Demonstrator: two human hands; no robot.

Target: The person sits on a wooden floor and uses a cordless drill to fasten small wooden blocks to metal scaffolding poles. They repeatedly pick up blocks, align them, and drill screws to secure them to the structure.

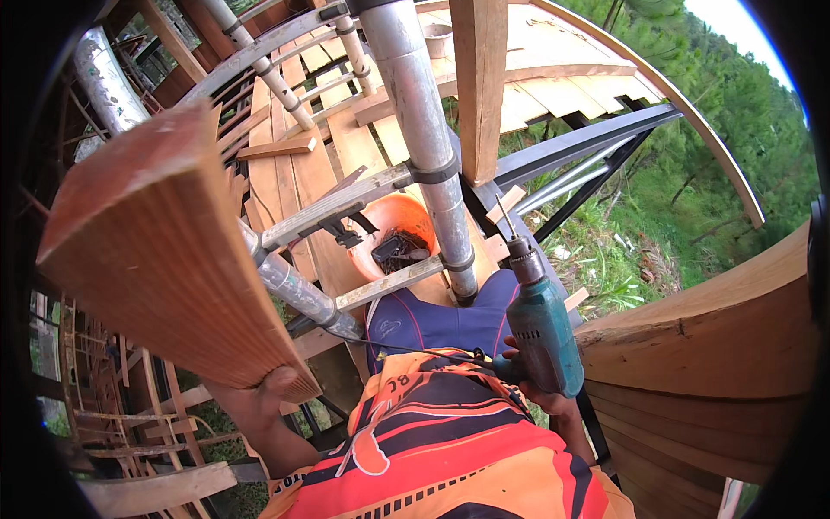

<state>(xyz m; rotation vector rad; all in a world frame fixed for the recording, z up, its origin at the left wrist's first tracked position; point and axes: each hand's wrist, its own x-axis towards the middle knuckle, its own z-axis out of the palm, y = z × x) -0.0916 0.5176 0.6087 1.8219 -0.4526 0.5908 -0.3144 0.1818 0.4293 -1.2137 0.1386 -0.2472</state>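
Left hand [264, 394] clamped under near end of plank [164, 251], held up at left: stiff, long, likely heavy, better gripped nearer mid-length. Right hand [540, 394] closed round teal drill [540, 324], bit up.

A plank [164, 251] was held at the left by the left hand [268, 394]; a drill [540, 324] was held at the right by the right hand [540, 389]. Between them, a bucket [399, 227] was found behind the scaffold pole [424, 138], on the platform boards [303, 173].
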